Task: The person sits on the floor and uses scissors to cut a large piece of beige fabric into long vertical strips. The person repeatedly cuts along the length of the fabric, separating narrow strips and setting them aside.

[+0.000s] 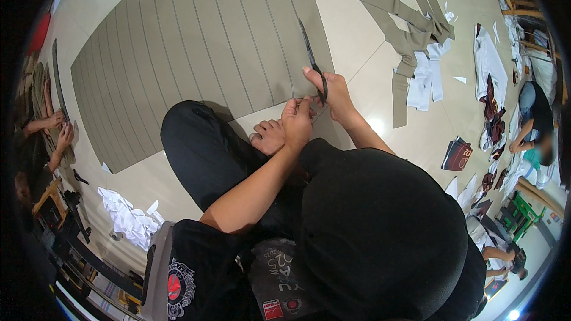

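A large olive-grey sheet with dark parallel lines lies on the floor in front of me. My right hand grips black scissors at its near right part, the long blades pointing forward over the sheet. Beside it, my left hand pinches the near edge of the sheet, fingertips partly hidden. My bare foot rests just behind that hand, by my bent black-clad leg.
Cut grey and white strips lie right of the sheet, along with white pieces and dark booklets. Crumpled white scraps lie lower left. Co-workers sit at the far left and right.
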The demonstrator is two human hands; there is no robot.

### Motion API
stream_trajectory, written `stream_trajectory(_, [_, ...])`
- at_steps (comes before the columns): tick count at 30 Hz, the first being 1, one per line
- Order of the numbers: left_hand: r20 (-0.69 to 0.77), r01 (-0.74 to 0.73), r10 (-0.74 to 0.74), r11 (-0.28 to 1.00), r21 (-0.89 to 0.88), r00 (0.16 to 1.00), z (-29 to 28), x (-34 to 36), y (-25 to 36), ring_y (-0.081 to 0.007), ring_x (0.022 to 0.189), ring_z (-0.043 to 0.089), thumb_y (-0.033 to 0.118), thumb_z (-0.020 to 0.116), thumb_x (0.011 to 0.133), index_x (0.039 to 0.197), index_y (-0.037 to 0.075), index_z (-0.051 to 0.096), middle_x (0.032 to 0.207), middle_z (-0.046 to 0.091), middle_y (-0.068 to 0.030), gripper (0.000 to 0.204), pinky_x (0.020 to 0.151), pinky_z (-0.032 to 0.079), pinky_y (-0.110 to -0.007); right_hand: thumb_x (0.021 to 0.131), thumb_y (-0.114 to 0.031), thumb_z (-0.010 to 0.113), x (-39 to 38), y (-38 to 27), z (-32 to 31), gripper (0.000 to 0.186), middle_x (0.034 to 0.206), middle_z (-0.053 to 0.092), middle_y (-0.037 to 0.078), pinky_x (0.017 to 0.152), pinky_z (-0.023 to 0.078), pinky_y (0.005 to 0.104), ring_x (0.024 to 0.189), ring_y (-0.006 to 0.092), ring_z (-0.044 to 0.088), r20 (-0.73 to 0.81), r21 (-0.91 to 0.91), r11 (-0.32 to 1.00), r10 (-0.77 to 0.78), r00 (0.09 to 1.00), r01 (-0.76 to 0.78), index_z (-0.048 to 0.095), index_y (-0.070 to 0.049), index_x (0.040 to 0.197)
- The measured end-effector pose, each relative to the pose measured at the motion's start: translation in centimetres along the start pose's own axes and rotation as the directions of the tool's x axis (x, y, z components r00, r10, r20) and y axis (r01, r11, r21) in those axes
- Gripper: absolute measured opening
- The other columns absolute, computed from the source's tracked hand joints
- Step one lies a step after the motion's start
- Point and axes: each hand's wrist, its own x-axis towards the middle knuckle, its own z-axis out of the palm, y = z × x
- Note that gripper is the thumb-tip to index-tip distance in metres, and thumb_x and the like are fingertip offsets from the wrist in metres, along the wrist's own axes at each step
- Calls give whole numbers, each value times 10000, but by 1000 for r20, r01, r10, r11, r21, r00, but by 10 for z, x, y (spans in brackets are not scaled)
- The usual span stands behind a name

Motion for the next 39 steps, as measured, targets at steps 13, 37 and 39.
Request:
stream_trajectory(13, [-14,1,-1,1000,5,1000,1,0,0,-91,524,493,284,666,972,929,64,632,693,586,-23,227,450,379,-245,827,-488,810,7,0,2,535,573,488,-6,382,361,241,431,98,472,-6,-12,1000,-1,1000,0,519,-85,630])
stream_trajectory(37, [-14,-18,19,1000,25,1000,0,0,-2,-92,520,484,294,654,977,945,56,636,696,584,-24,240,456,373,-249,833,-466,809,6,-1,4,527,543,481,-6,386,358,258,424,100,464,-24,-19,1000,-5,1000,4,538,-73,609])
stream_trajectory(39, [-10,-10,11,999,36,1000,0,0,-1,-93,518,483,294,653,978,946,54,635,692,582,-23,242,455,372,-250,830,-481,803,11,-2,4,540,538,469,-10,394,345,272,429,104,446,-12,-12,1000,-15,1000,15,534,-75,597])
